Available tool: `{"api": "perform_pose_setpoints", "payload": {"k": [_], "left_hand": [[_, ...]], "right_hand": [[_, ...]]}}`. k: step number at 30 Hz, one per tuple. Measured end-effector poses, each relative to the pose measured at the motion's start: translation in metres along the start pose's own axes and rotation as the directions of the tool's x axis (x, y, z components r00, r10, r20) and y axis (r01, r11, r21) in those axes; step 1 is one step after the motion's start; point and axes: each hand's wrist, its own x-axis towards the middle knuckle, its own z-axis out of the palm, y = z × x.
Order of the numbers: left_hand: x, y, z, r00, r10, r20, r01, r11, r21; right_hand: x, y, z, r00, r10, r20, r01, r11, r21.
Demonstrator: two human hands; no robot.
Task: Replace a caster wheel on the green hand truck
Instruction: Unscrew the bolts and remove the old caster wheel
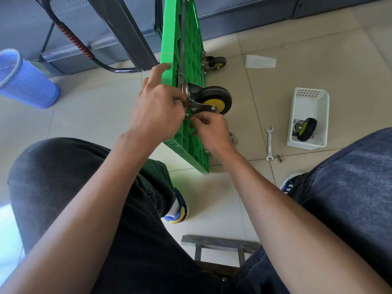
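knees bent low beside the green hand truck (184, 49), stood on edge so its underside faces out. left hand (158, 109) curls round the caster wheel (212, 99) mount, steadying it; right hand (209, 128) pinches a fastener just below, likely threading. wrench (269, 143) waits right.

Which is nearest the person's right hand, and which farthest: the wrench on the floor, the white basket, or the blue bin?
From the right hand:
1. Wrench, on the floor just to its right.
2. White basket, further right, holding a spare wheel.
3. Blue bin, far across on the left.
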Motion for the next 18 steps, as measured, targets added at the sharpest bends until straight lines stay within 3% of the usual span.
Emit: {"api": "perform_pose_setpoints", "payload": {"k": [5,18], "left_hand": [[0.000,0.000,0.000,1.000,0.003,-0.005,-0.003,1.000,0.000],[0.000,0.000,0.001,1.000,0.020,-0.002,-0.020,1.000,0.001]], "right_hand": [[0.002,-0.007,0.006,0.998,0.061,0.016,-0.062,0.993,0.098],[-0.001,-0.009,0.012,0.998,-0.020,-0.065,0.019,0.999,-0.026]]}}
